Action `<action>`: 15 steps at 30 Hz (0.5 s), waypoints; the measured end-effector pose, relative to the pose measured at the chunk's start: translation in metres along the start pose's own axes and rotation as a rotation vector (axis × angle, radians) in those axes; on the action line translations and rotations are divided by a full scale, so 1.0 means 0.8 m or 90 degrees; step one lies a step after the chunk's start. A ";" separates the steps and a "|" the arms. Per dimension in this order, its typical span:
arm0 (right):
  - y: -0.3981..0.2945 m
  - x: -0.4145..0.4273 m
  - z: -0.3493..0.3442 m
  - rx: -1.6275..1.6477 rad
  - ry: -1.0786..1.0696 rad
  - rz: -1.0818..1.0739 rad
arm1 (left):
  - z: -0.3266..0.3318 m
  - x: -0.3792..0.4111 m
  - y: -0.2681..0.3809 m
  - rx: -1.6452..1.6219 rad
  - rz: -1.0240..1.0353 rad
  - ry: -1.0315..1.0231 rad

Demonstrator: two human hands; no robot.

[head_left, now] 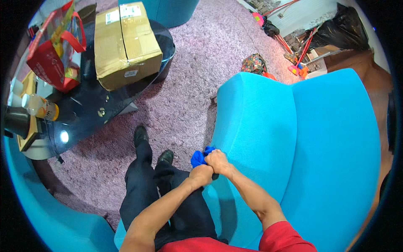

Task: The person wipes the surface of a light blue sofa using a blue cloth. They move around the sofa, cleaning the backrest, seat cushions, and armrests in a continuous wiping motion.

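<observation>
A bunched bright blue cloth (198,158) is gripped between both my hands, just above the front edge of a turquoise curved sofa (261,119). My left hand (202,175) is closed in a fist on its near side. Touching that fist, my right hand (217,161) is clenched around the cloth a little farther out. Folds of cloth stick out beyond the knuckles. Beside the left fist shows a small dark thing (215,176) that I cannot identify.
A dark glass table (85,126) holds a taped cardboard box (126,44), a red shopping bag (52,63) and a plastic drink bottle (41,107). Purplish carpet (195,69) spreads below. A patterned bag (253,64) sits behind the sofa, with black plastic bags (341,30) and long-handled tools beyond.
</observation>
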State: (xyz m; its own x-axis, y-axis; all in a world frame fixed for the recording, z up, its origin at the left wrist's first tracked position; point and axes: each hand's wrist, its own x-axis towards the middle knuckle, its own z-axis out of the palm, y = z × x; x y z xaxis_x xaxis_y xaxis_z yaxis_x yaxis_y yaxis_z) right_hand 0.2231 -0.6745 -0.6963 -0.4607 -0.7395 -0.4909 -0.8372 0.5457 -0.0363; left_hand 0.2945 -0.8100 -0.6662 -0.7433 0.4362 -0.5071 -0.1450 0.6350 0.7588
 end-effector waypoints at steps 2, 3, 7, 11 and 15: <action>-0.017 -0.013 -0.027 0.044 -0.016 0.002 | 0.022 -0.026 0.006 0.028 0.069 0.087; -0.022 -0.026 -0.048 0.073 -0.050 0.027 | 0.032 -0.036 0.015 0.027 0.098 0.122; -0.012 -0.075 -0.079 0.099 0.058 0.096 | 0.062 -0.045 0.038 0.003 0.102 0.274; 0.013 -0.120 -0.051 0.234 0.303 0.171 | 0.075 -0.027 0.072 -0.012 0.190 0.382; -0.036 -0.167 -0.013 0.237 0.509 0.152 | 0.105 -0.059 0.074 0.117 0.253 0.378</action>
State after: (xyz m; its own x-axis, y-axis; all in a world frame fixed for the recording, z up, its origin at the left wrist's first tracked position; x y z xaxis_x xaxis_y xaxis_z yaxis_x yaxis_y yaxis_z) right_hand 0.3057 -0.5950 -0.6208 -0.7922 -0.5682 0.2225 -0.6085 0.7081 -0.3583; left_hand 0.3757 -0.7393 -0.6320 -0.9526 0.2711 0.1379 0.2825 0.6203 0.7317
